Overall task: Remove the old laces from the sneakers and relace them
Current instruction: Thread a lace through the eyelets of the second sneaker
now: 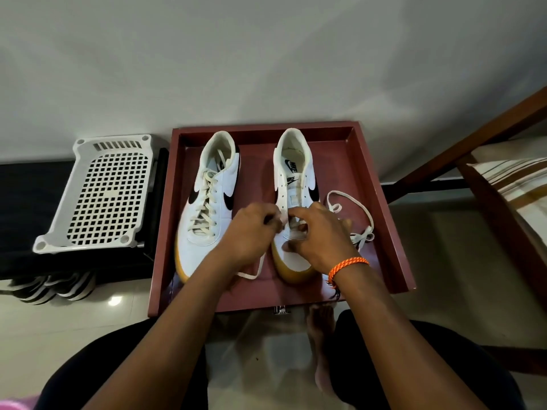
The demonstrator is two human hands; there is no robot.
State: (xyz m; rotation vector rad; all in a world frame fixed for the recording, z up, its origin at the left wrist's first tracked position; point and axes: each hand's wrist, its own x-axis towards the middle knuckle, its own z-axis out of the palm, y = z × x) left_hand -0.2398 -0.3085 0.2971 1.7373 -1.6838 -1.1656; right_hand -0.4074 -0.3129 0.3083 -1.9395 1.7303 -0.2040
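Right white leather sneaker point(291, 184) with black swoosh, toe toward the person, heel away, both hands pinching its cream flat lace point(352, 214) at the lowest eyelets, left hand point(248, 232), right hand point(319, 235), fingers curled.

head cam | looks forward-down | close above tray point(393, 220)
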